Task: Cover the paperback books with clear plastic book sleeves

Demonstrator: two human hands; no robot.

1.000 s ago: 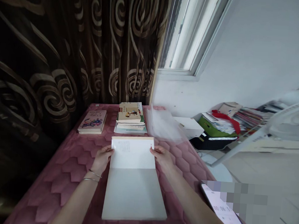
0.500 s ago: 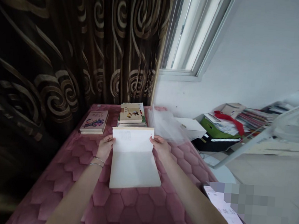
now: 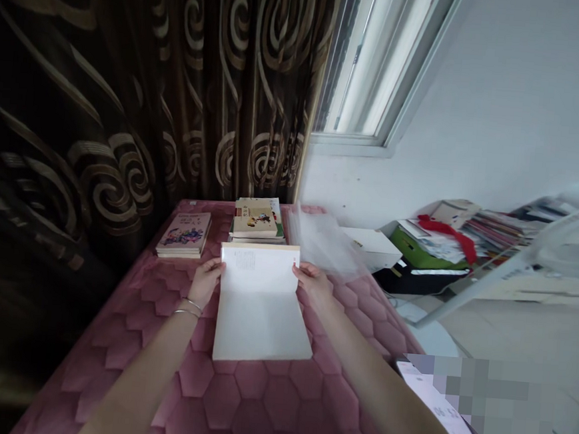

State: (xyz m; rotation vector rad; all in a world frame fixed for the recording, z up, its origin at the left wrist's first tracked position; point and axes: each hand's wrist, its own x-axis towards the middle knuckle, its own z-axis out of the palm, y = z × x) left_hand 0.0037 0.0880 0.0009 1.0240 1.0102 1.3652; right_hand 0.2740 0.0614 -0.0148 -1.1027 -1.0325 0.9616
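Observation:
An open book (image 3: pixel 263 325) lies on the pink quilted cover, its upper part raised toward me and its lower page blank. Small print shows on the raised part. My left hand (image 3: pixel 207 281) pinches the left edge of that raised part, thumb in front; two bracelets circle the wrist. Its right edge is pinched by my right hand (image 3: pixel 311 279). Just behind the book is a stack of books (image 3: pixel 255 220), the top one with a small picture on a tan cover. Farther left sits a short stack of pink books (image 3: pixel 184 234).
Clear plastic sheeting (image 3: pixel 322 243) and a white box (image 3: pixel 374 247) lie at the right back. Beyond stand a green and black container (image 3: pixel 421 261) of papers and a white fan (image 3: pixel 496 267). A phone (image 3: pixel 447 410) is at lower right. A patterned curtain (image 3: pixel 205 70) hangs behind.
The view has shifted very slightly. Both hands keep their hold on the book, which stays in nearly the same position.

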